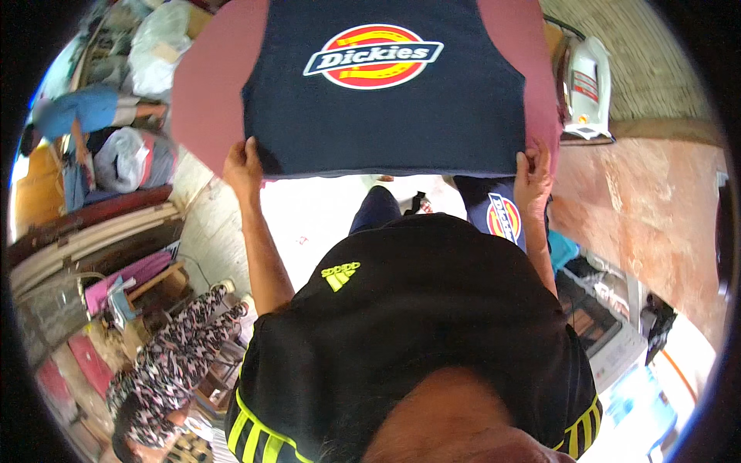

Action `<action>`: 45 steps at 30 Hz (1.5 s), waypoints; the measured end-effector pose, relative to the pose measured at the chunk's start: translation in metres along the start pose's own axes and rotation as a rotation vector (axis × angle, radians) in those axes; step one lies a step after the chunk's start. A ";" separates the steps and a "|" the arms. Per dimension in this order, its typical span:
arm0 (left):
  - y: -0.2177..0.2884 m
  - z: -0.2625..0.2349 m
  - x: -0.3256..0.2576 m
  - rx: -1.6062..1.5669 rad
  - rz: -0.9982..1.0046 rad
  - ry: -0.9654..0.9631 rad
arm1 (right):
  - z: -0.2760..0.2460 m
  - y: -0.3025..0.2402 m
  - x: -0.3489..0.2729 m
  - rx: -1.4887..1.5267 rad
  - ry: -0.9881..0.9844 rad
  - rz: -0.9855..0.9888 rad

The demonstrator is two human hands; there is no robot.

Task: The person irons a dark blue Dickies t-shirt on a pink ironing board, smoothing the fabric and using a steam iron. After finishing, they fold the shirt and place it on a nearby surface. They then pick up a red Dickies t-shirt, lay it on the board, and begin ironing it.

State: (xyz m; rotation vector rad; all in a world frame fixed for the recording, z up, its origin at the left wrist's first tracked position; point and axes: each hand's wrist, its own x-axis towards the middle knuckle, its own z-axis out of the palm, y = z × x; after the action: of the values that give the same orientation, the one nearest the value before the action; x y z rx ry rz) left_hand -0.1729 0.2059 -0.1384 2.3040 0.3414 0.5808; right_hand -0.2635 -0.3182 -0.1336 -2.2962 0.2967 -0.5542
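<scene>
A dark navy fabric panel point(386, 123) with curved side cuts lies spread over a padded, dull-pink board point(208, 92). Its upper middle carries a round red and yellow print crossed by a dark band. My left hand point(244, 163) is closed on the panel's near left corner, thumb and fingers pinching the edge. At the near right corner, my right hand point(533, 174) pinches the cloth the same way. Just below my right hand hangs another dark cloth piece point(498, 208) with a similar round print, partly hidden by my forearm and body.
Right of the board stands a white plastic appliance point(588, 89) with red markings. A reddish-brown tabletop point(641, 208) stretches along the right. At far left, a person in blue point(89, 112) bends near bagged bundles point(127, 158). Another, in patterned clothes point(174, 343), sits lower left.
</scene>
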 end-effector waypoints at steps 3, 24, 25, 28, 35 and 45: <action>0.008 -0.012 0.008 0.161 -0.044 -0.108 | -0.004 0.002 0.011 0.094 -0.049 -0.075; 0.092 0.072 0.021 0.426 0.509 -0.106 | 0.049 -0.065 0.108 -0.041 -0.090 -0.510; 0.094 0.090 0.044 0.375 0.549 -0.099 | 0.076 -0.069 0.124 -0.061 -0.063 -0.538; 0.094 0.124 0.109 0.324 0.628 -0.110 | 0.138 -0.083 0.168 -0.123 -0.028 -0.549; 0.104 0.162 0.222 0.372 0.757 -0.205 | 0.190 -0.092 0.256 -0.262 -0.049 -0.481; 0.100 0.174 0.301 0.125 0.698 -0.385 | 0.187 -0.108 0.260 -0.569 -0.167 -0.353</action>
State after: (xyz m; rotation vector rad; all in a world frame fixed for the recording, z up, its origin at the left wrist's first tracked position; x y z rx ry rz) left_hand 0.1814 0.1544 -0.0858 2.5686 -0.6498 0.4265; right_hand 0.0589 -0.2239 -0.0962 -2.9573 -0.0489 -0.4877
